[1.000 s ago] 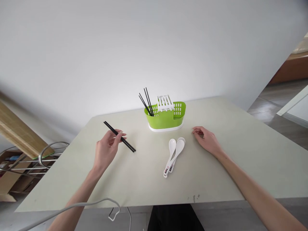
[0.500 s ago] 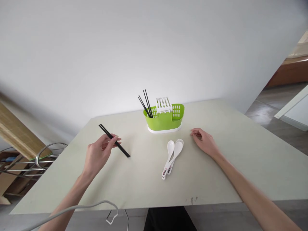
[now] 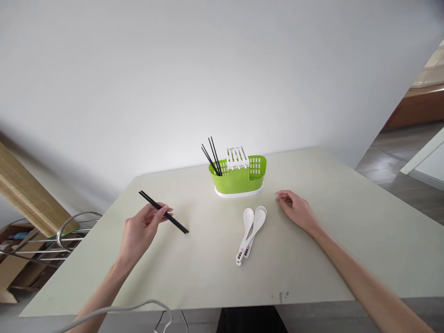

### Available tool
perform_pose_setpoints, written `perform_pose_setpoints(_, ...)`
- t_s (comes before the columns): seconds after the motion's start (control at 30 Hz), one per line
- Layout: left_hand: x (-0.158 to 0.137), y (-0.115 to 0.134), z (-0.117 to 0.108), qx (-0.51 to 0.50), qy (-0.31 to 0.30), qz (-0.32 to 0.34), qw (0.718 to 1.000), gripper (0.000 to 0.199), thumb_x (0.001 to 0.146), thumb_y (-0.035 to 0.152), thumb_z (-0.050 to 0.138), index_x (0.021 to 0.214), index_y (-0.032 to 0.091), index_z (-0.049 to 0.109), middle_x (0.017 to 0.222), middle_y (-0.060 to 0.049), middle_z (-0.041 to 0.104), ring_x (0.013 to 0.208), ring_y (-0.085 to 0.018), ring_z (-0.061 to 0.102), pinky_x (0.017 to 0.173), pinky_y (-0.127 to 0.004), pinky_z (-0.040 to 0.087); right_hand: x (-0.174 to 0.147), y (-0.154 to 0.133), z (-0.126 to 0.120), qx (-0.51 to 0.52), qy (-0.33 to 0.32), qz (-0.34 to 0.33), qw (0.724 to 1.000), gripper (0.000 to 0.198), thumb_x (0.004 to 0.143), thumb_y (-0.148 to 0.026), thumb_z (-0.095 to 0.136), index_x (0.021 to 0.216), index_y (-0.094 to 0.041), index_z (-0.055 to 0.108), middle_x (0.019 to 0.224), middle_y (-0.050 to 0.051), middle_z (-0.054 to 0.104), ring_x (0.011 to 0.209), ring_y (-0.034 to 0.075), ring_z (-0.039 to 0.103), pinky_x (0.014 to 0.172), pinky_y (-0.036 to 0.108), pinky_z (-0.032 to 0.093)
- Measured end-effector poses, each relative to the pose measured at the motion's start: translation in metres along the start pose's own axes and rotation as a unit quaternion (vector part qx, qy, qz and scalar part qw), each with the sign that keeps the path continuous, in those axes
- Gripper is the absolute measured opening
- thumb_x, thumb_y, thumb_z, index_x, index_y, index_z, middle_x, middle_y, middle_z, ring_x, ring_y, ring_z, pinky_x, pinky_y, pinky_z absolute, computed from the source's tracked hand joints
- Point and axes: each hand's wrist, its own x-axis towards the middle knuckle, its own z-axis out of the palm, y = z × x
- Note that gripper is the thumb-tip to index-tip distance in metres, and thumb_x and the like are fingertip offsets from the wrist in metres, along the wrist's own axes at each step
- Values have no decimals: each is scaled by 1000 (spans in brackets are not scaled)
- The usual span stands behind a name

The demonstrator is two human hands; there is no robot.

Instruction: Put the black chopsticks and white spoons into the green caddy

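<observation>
My left hand (image 3: 144,230) grips a pair of black chopsticks (image 3: 150,199) between thumb and fingers, held slantwise over the left part of the table. My right hand (image 3: 294,210) rests on the tabletop with loosely bent fingers and nothing in it. Beside it lie several white spoons (image 3: 259,218), partly overlapping, with printed marks on their handles. At the back stands a green cutlery basket (image 3: 239,182) with a white base and a white slatted piece over its middle. Other black chopsticks (image 3: 212,157) stand tilted in its left compartment.
The pale table (image 3: 208,277) meets a white wall (image 3: 222,83) at the back. A grey cable (image 3: 138,305) crosses its front left edge. To the left are a metal rack (image 3: 76,226) and a wooden board (image 3: 31,189).
The view has shifted slightly, so everything sits lower in the picture. The chopsticks in my left hand lie a little flatter. My right hand stays resting on the table.
</observation>
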Motion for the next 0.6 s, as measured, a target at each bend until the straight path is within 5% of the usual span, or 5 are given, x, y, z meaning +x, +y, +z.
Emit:
perform_pose_setpoints(0.2,-5,17,5,-12,1,-18,1000,50,90,73,63,102,25,68,103,-8,83,97,-34,81,87,-42,65,0,0,-3,0,-4,7,1000,26,93,-36,52,113,-26,65,107,5,79,100,24,71,100,44,52)
perform_pose_setpoints(0.4,-11,19,10,-12,3,-13,1000,44,93,68,63,99,26,68,101,-5,84,94,-31,82,83,-36,64,0,0,-3,-2,-2,7,1000,28,91,-35,53,114,-26,65,105,6,79,98,24,71,98,44,52)
perform_pose_setpoints(0.6,-7,4,-10,43,-5,28,999,40,95,65,61,103,27,69,102,-4,84,96,-28,82,81,-33,64,0,1,-1,-1,-2,-4,1000,27,91,-36,52,113,-26,65,106,6,79,98,24,72,98,44,53)
